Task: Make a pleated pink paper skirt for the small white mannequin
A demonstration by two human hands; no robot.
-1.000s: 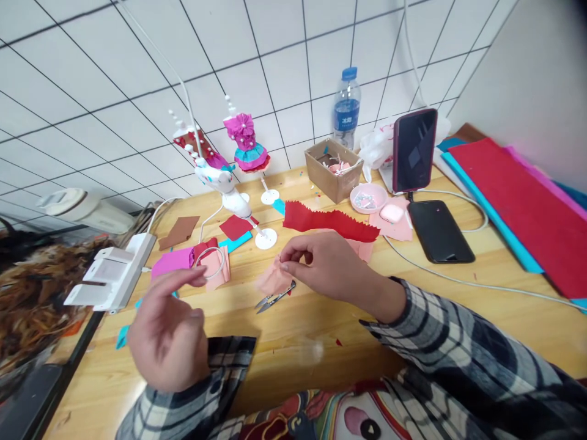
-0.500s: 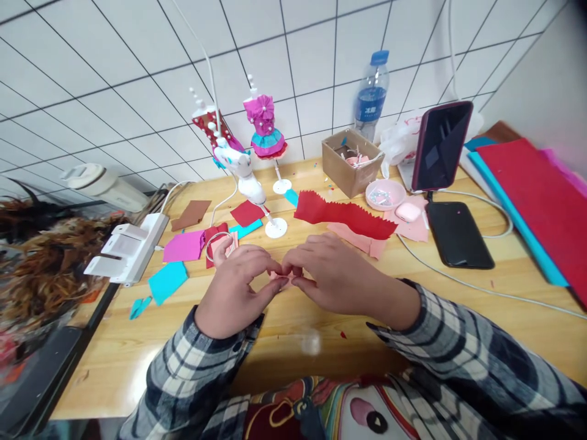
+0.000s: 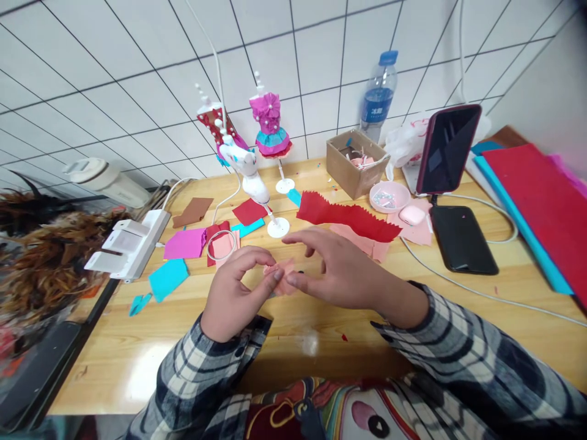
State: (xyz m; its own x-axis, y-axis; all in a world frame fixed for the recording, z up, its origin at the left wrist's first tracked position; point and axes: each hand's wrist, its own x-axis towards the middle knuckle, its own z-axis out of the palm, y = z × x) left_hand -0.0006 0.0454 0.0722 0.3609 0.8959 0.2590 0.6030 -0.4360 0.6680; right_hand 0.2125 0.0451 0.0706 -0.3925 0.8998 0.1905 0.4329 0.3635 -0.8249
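Observation:
Between finger and thumb, my left hand (image 3: 238, 290) pinches a small gathered piece of pink fabric (image 3: 285, 278) over the table. My right hand (image 3: 339, 269) is at the right side of that piece, its thumb close to or touching the fabric's edge and its index finger raised apart from the thumb. Beyond my hands lie a red zigzag-edged strip (image 3: 346, 215) and more pink fabric (image 3: 362, 242). A bare white mannequin (image 3: 255, 188) stands behind my left hand, near a mannequin in a pink and blue dress (image 3: 269, 125).
Fabric scraps, a power strip (image 3: 132, 244) and a white cup (image 3: 110, 182) are on the left. At the right are a cardboard box (image 3: 354, 168), a pink dish (image 3: 389, 197), a bottle (image 3: 379, 101), two phones (image 3: 464, 238), a cable and felt sheets (image 3: 541, 208).
My right hand's index finger has lifted away from its thumb, and the fingertips of both hands have parted. More of the pink fabric shows. The view has shifted slightly.

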